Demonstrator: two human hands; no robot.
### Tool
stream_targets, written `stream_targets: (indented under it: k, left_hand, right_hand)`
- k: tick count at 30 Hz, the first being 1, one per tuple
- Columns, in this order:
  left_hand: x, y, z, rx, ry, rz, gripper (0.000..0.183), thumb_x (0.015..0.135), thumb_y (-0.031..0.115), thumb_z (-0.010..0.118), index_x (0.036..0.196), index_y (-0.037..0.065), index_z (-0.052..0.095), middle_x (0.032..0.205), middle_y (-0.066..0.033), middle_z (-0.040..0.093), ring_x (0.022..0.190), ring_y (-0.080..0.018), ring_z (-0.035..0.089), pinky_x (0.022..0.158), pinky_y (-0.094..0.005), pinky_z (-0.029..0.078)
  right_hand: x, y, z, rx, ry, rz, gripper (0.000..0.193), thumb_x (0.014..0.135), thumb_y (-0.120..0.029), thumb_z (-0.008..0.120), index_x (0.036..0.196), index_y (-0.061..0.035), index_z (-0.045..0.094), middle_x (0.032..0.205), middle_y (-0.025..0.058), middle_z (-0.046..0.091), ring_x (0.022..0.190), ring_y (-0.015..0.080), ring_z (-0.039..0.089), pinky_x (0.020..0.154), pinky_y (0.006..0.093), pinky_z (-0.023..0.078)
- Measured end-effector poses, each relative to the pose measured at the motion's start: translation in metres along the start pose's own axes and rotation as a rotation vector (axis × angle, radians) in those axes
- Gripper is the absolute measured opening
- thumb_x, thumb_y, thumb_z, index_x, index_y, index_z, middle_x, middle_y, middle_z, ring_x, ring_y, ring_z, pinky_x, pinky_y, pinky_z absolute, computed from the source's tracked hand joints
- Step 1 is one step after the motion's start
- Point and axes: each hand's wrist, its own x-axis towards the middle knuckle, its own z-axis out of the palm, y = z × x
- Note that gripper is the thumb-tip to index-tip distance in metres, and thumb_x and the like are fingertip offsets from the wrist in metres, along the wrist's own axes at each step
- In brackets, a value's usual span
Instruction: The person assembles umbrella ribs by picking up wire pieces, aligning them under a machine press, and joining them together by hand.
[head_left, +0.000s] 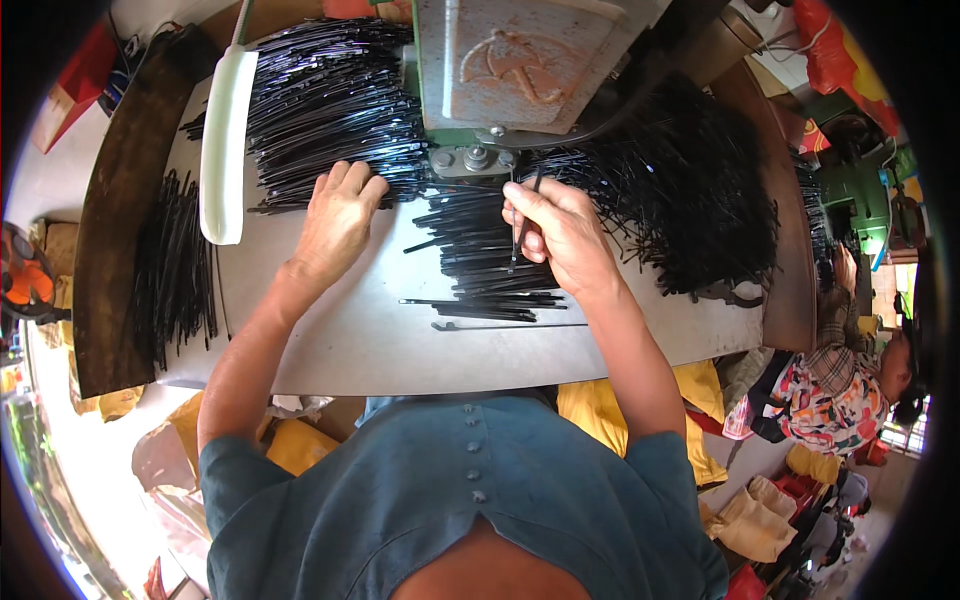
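Note:
My right hand (pixel 560 235) pinches a thin black rod (pixel 522 232) between thumb and fingers, just below the metal head (pixel 475 160) of a green machine. The rod stands steeply over a loose stack of similar black rods (pixel 480 250). At the near edge of a large heap of black rods (pixel 330 110), my left hand (pixel 345 210) is closed, its fingers curled down against them. Its fingertips are hidden, so what they grip does not show.
Another dark heap of rods (pixel 690 190) lies at the right, with pliers (pixel 735 294) beside it. More rods (pixel 180 270) lie by the table's brown left border (pixel 120 250). A white lamp (pixel 228 150) hangs at left. Another person (pixel 830 395) works at far right.

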Motion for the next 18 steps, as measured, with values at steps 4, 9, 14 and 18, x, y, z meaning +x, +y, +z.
stream_targets:
  k: [4,9,14,18]
  left_hand:
    - [0.009,0.008,-0.009,-0.076,0.134,0.018,0.014,0.07,-0.003,0.052,0.083,0.002,0.05,0.075,-0.0093,0.044,0.072,-0.0265,0.045,0.065,-0.0354,0.039]
    - [0.027,0.034,-0.009,-0.155,0.162,-0.052,0.025,0.071,-0.002,0.05,0.095,0.004,0.051,0.068,-0.0108,0.044,0.064,-0.0256,0.048,0.054,-0.0347,0.041]
    - [0.036,0.045,-0.007,-0.364,0.152,-0.157,0.021,0.077,0.0,0.051,0.098,0.002,0.054,0.07,-0.0118,0.049,0.059,-0.0247,0.05,0.055,-0.0311,0.041]
    - [0.038,0.045,-0.003,-0.364,0.131,-0.152,0.02,0.078,0.001,0.051,0.098,0.001,0.055,0.072,-0.0129,0.052,0.061,-0.0249,0.052,0.056,-0.0299,0.042]
  right_hand:
    - [0.008,0.003,-0.001,0.004,-0.028,-0.004,0.02,0.083,-0.017,0.051,0.069,-0.0039,0.048,0.062,0.0001,0.046,0.044,0.0012,0.036,0.036,0.0151,0.028]
    - [0.02,0.0,0.0,0.038,-0.053,0.008,0.02,0.084,-0.018,0.049,0.07,-0.0038,0.047,0.061,-0.0005,0.045,0.041,0.0002,0.033,0.034,0.0146,0.026]
    - [0.022,-0.001,0.001,0.049,-0.076,0.03,0.02,0.084,-0.019,0.049,0.071,-0.0039,0.047,0.06,-0.0012,0.044,0.04,-0.0002,0.032,0.033,0.0141,0.025]
    - [0.024,0.0,0.0,0.072,-0.085,0.019,0.02,0.084,-0.019,0.049,0.071,-0.0041,0.046,0.059,-0.0014,0.044,0.04,-0.0003,0.032,0.032,0.014,0.024]
